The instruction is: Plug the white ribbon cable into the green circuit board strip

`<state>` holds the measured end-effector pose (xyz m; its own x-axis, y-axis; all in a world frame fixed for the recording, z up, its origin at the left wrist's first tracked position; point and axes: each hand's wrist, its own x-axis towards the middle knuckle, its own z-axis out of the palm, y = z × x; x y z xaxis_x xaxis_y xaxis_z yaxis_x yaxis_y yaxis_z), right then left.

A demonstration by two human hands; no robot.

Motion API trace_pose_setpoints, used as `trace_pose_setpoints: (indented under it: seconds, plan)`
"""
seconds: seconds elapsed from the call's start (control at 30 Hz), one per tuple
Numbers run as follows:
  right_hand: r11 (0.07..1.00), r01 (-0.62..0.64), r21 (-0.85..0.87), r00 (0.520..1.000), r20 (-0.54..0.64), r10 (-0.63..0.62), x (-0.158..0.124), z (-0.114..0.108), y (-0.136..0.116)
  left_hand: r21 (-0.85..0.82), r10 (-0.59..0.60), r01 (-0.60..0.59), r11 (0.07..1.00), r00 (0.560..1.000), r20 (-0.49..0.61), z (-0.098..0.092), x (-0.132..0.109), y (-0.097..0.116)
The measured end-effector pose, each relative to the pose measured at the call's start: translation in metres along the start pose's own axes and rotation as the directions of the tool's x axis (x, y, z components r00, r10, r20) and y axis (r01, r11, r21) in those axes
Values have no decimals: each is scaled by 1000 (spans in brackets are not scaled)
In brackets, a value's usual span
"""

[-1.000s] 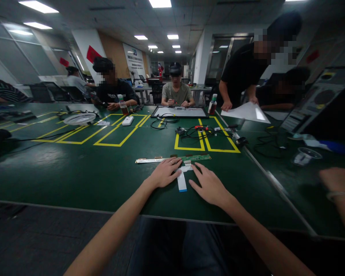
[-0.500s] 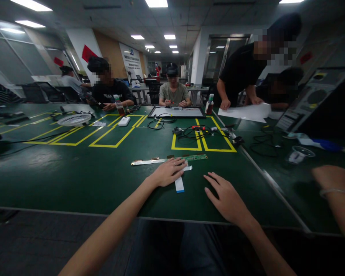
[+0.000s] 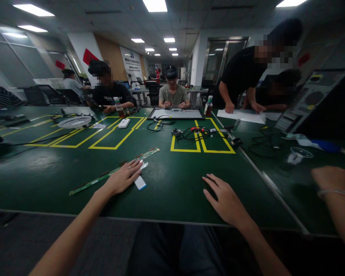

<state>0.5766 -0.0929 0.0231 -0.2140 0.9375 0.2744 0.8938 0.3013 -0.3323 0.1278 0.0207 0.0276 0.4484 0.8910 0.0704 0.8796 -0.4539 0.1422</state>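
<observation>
"Right, notes on the left hand?"

"Over the middle of a long, narrow circuit strip, fingers laid across it. Strip lies slantwise on the green tabletop: one end towards the near left, the other pointing away to the right."

"Its grip?"

"Can't tell. Fingers look extended rather than curled, but their undersides are hidden; could be pressing, could be pinching an edge."

"Anything else beside that hand?"

"White ribbon cable, just by the thumb. Blue-tipped end angles towards the near edge. Another pale bit shows past the fingertips; whether it joins the cable is unclear."

"And the right hand?"

"Well apart from the strip. Grip loose, fingers spread, nothing held. Low over the tabletop; contact uncertain."

"Surroundings?"

"Beyond the strip, yellow tape outlines. Black cables lie across the pair on the right, a red piece among them. Further left, a white fan grille and a small white box."

"People?"

"Seated co-worker opposite, behind a black-framed panel. Another, standing, leans over a white sheet. At the right edge, someone else's hand."
</observation>
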Motion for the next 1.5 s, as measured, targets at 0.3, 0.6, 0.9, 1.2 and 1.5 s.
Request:
trace_pose_setpoints:
  seconds: [0.3, 0.6, 0.9, 1.2, 1.5]
  plan:
    - [1000, 20, -21, 999, -24, -21, 0, 4, 3, 136, -459, 464, 875, 886, -64, -2, -123, -166]
    - [1000, 6, -31, 1000, -8, -7, 0, 3, 3, 93, -595, 609, 787, 791, -141, -7, -150, -209]
    - [1000, 7, -14, 1000, -20, -7, 0, 3, 2, 200, -620, 650, 733, 760, -196, -26, -143, -160]
    - [1000, 20, 1, 999, -44, -20, 0, 6, 4, 66, -600, 618, 784, 780, -178, -7, -151, -166]
    - [1000, 10, -27, 1000, -26, -11, 0, 5, 3, 135, -548, 561, 817, 828, -120, 0, -148, -166]
